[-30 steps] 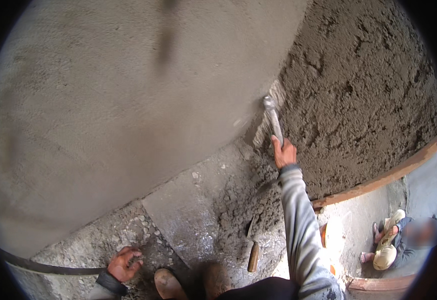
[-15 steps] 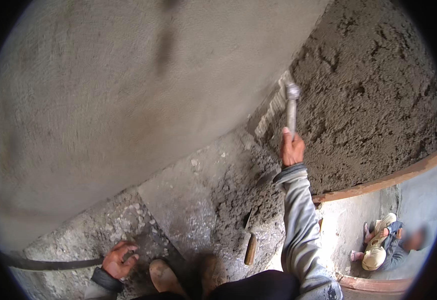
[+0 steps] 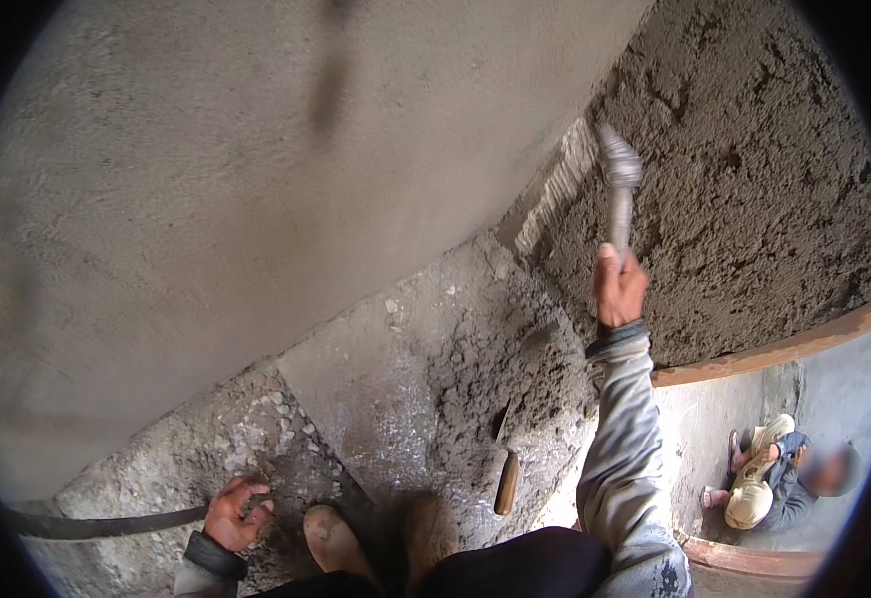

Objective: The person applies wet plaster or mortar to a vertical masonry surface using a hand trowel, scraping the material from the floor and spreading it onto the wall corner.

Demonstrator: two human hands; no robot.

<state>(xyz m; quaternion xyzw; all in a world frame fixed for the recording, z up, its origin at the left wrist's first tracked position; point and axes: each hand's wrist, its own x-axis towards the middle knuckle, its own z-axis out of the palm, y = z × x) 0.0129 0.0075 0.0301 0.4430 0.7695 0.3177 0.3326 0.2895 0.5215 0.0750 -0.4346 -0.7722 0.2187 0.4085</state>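
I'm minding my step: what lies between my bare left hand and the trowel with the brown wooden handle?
In the head view, your two dusty brown shoes lie between the bare left hand and the brown wooden-handled trowel.

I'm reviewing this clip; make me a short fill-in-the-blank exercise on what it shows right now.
1. The gripping hand, around the grey tool, is the person's ____.
2. The lower hand, nearer the feet, is the person's ____.
3. The trowel handle is coloured ____.
4. Co-workers in view number ____.

Missing words: right; left; brown; one.
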